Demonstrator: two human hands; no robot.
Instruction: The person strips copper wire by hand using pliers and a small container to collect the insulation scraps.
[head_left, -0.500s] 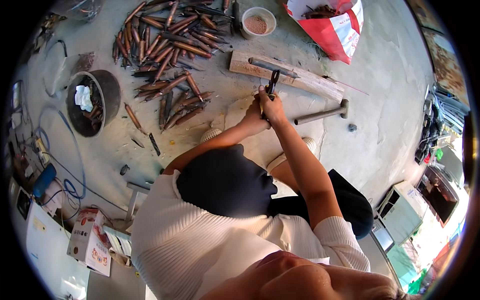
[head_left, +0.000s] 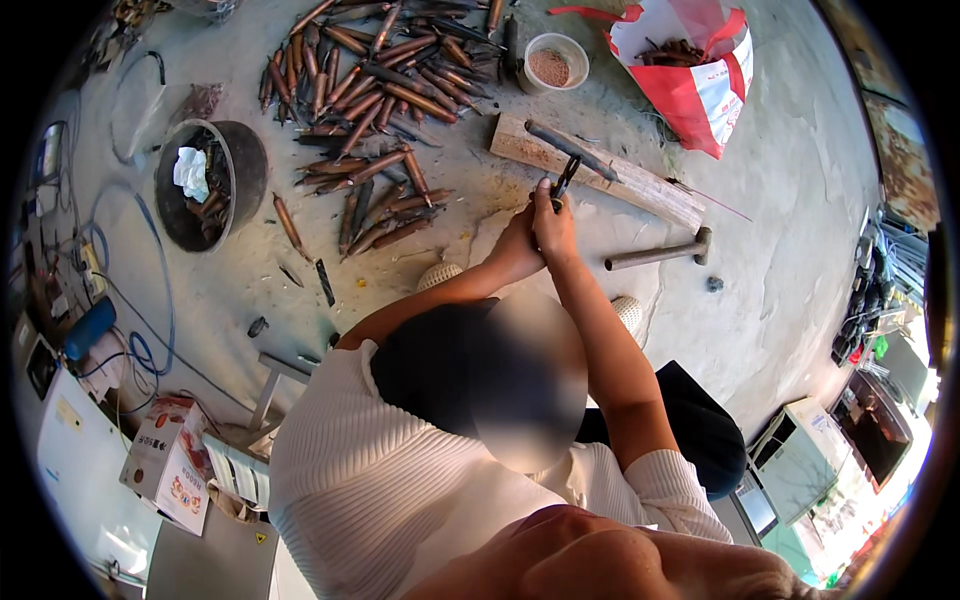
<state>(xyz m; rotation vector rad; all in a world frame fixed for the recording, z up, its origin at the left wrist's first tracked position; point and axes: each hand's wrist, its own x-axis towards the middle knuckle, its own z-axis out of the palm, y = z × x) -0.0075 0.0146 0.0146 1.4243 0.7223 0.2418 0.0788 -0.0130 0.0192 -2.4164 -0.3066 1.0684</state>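
Note:
My right hand (head_left: 554,226) and my left hand (head_left: 516,248) are closed together on a pair of dark pliers (head_left: 569,174). Its handles are mostly hidden by my fingers. The black jaws point up and to the right, at a dark cylinder (head_left: 572,148) with tapered ends. Whether the jaws grip or only overlap it cannot be made out. That cylinder lies lengthwise on a wooden plank (head_left: 650,197). A hammer (head_left: 655,257) rests on the floor, right of my hands.
Several copper-brown cylinders (head_left: 372,95) are heaped at the upper left. Left of them stands a dark bucket (head_left: 250,180) with white crumpled material inside. A tub (head_left: 558,62) of brownish granules and a red-and-white bag (head_left: 700,100) are at the far side. Blue hose (head_left: 170,290) runs along the left.
The whole view has shifted, so the floor things appear farther right and lower. Both hands still hold the pliers, whose jaws lean a little more to the right.

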